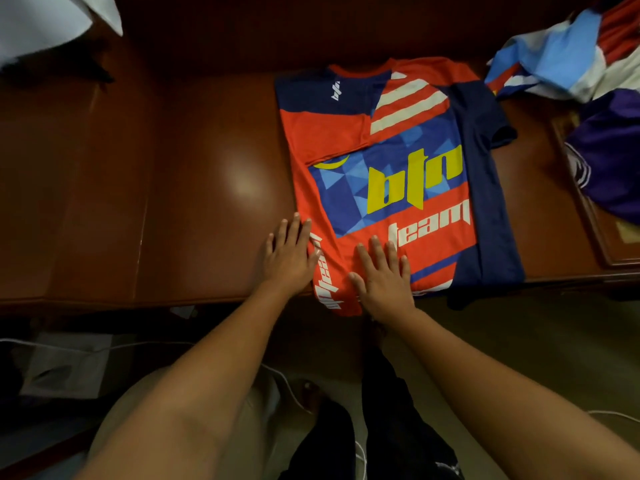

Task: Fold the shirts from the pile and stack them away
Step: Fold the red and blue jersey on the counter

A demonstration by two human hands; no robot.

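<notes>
A red and navy shirt (398, 161) with yellow "btn" and white "team" lettering lies flat on the brown table (173, 188), its left side folded inward and its right navy sleeve spread out. The hem hangs slightly over the table's front edge. My left hand (289, 258) rests flat, fingers apart, on the shirt's lower left edge. My right hand (384, 275) presses flat on the lower red part near the hem. Neither hand grips the cloth.
A pile of shirts (571, 53) in light blue, white, red and purple lies at the table's right end. White cloth (41, 22) sits at the far left corner. A framed panel (606, 237) lies at the right. Cables and papers are on the floor below.
</notes>
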